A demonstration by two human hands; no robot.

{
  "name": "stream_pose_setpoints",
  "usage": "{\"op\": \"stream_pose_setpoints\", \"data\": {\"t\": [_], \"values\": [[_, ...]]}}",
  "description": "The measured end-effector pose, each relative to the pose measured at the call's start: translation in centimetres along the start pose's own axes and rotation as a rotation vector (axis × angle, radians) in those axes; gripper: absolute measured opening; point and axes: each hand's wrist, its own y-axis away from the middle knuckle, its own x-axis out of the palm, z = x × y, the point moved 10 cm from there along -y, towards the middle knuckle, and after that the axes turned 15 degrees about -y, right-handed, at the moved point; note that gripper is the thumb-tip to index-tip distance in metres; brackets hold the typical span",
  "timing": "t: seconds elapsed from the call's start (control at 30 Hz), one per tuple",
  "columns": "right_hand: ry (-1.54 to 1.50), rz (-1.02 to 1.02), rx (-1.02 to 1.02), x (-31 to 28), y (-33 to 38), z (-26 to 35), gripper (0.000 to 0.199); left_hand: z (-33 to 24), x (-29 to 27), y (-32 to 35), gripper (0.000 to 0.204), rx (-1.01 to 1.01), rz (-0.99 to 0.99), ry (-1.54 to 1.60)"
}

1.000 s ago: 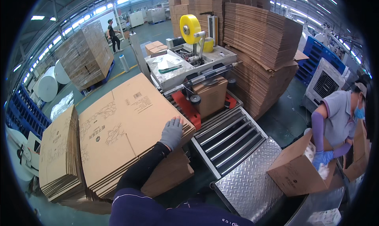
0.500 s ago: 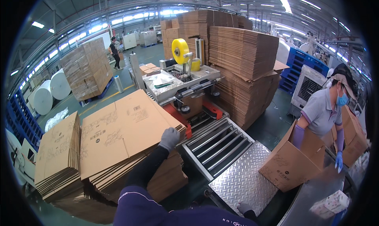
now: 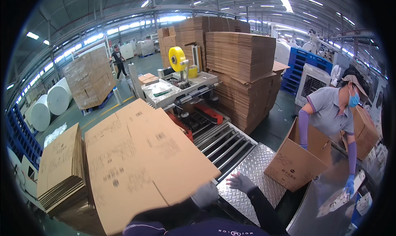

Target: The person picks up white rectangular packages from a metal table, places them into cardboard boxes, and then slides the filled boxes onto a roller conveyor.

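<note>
A flattened brown cardboard box (image 3: 148, 153) lies slanted across the top of the stack at the left, its right end reaching out past the stack toward the rollers. My left hand (image 3: 205, 195), in a grey glove and slightly blurred, is closed on the near right edge of this flat box; its fingertips are partly hidden. Just right of it, my right hand (image 3: 241, 182), also gloved, is held with fingers spread over the diamond-patterned metal plate (image 3: 264, 162). Nothing is in that hand, and it is apart from the cardboard.
A second stack of flat boxes (image 3: 62, 166) stands far left. Behind the rollers (image 3: 225, 145) is a taping machine with a yellow tape roll (image 3: 177, 58). Tall cardboard stacks (image 3: 241, 56) rise beyond. At right, a co-worker (image 3: 330, 106) reaches into an open box (image 3: 295, 166), holding a white packet (image 3: 340, 199).
My left hand has drawn the top flat box right and toward me. My right hand has risen from the metal plate, fingers spread. The carton in the taping machine has gone from view.
</note>
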Motion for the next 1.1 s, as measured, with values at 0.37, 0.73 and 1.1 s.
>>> {"op": "stream_pose_setpoints", "data": {"t": [0.37,0.73,1.1], "values": [[0.928,0.103,-0.020,13.3,0.4,-3.1,0.047,10.8,1.7,13.7,0.072,-0.403,0.047,-0.011],[0.788,-0.142,-0.631,2.5,24.9,9.0,0.025,31.5,-21.6,6.0,0.083,-0.683,-0.972,-0.051],[1.102,-0.897,-0.829,-11.2,40.4,3.7,0.031,11.2,7.6,-6.9,0.037,-0.315,0.166,1.645]]}}
